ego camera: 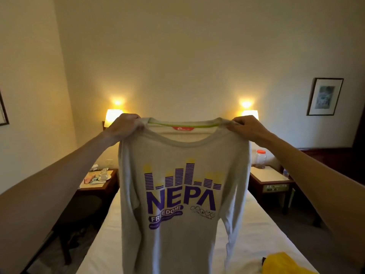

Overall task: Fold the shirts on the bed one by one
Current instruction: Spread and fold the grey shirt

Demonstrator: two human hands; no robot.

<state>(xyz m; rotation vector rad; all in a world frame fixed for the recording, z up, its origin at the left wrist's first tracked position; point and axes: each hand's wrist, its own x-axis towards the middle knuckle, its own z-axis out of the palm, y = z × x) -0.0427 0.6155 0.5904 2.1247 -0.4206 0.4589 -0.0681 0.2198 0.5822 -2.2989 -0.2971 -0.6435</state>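
Left fingers point(126, 120) and right fingers point(240, 122) pinching soft grey printed shirt point(183, 224) shoulders, hanging limp

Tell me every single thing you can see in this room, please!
Pale grey cotton shirt with purple print: one, held up above the bed.
White-sheeted bed: one, centre, below the shirt.
Yellow cloth: one, on the bed, bottom right.
Glowing bedside lamps: two, yellow-white, by the far wall.
Dark wooden nightstands: two, either side of the bed.
Clear plastic jar with red lid: one, on the right nightstand.
Framed picture: one, right wall.
Left hand: grips the shirt's shoulder.
Right hand: grips the other shoulder.
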